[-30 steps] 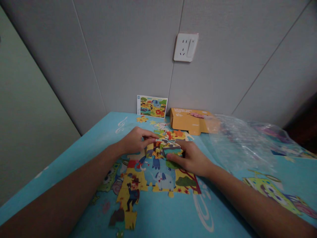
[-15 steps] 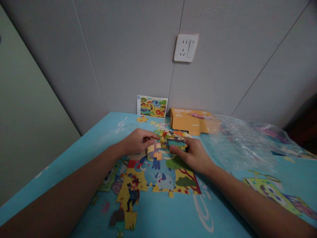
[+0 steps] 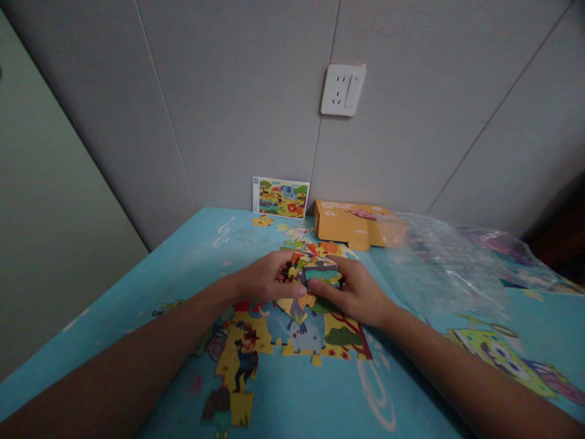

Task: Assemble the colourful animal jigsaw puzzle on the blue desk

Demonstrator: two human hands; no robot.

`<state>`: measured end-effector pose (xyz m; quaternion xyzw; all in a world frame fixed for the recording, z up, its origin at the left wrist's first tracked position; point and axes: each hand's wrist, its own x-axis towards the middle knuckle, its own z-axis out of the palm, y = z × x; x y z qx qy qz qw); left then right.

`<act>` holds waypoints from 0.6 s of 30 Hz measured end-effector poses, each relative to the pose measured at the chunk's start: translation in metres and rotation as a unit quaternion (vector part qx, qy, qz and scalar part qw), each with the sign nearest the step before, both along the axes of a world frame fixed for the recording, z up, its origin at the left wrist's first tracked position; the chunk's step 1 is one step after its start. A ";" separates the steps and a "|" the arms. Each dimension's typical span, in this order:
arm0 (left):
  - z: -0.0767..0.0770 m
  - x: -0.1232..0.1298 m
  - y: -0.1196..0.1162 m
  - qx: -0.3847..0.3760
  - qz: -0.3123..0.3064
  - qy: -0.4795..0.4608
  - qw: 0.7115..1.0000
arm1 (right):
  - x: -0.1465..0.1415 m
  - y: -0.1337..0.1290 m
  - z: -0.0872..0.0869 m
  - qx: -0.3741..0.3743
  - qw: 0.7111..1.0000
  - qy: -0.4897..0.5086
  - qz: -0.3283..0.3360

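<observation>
While left hand (image 3: 266, 278) and right hand (image 3: 359, 289) fingers (image 3: 320, 286) hold puzzle pieces (image 3: 322, 272), orange box (image 3: 342, 224) behind, lettering (image 3: 331, 208) too blurred to read.

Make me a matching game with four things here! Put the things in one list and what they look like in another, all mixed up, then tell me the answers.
1. puzzle elephants
2. box
3. plastic wrap
4. wall socket

A. see-through and crinkly
B. white, with small slots
C. blue
D. orange

Right pairs: 1-C, 2-D, 3-A, 4-B
</observation>
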<state>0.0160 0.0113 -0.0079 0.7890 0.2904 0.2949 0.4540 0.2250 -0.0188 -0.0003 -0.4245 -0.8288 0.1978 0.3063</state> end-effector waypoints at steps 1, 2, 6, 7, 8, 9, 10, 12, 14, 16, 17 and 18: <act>-0.002 0.001 0.000 -0.011 -0.001 0.003 1.000 | 0.000 0.000 0.000 -0.002 1.000 0.003 -0.001; -0.004 0.002 0.001 -0.022 0.002 0.006 1.000 | 0.000 0.001 -0.001 -0.006 1.000 0.006 -0.002; -0.009 0.005 0.006 -0.044 0.022 -0.020 0.999 | 0.000 0.003 -0.005 -0.034 0.999 0.026 -0.003; -0.009 0.006 0.007 -0.047 0.021 -0.036 0.998 | 0.000 0.003 -0.006 -0.040 0.999 0.032 0.001; -0.009 0.007 0.007 -0.052 0.021 -0.054 0.997 | 0.000 0.003 -0.007 -0.043 0.998 0.039 0.008; -0.008 0.007 0.007 -0.060 0.024 -0.073 0.995 | -0.001 0.003 -0.008 -0.045 0.998 0.046 0.017; -0.007 0.008 0.006 -0.070 0.030 -0.091 0.993 | -0.001 0.003 -0.009 -0.047 0.997 0.051 0.027; -0.004 0.010 0.004 -0.093 0.038 -0.119 0.988 | -0.002 0.004 -0.011 -0.048 0.996 0.060 0.042; -0.002 0.011 0.002 -0.109 0.032 -0.138 0.984 | -0.003 0.004 -0.013 -0.046 0.996 0.066 0.039; -0.001 0.013 0.002 -0.119 0.019 -0.155 0.981 | -0.003 0.005 -0.015 -0.043 0.997 0.066 0.021; 0.000 0.013 0.002 -0.120 0.019 -0.164 0.979 | -0.002 0.005 -0.016 -0.045 0.997 0.061 0.008; 0.001 0.012 0.004 -0.116 0.028 -0.172 0.978 | -0.002 0.005 -0.017 -0.049 0.997 0.053 -0.005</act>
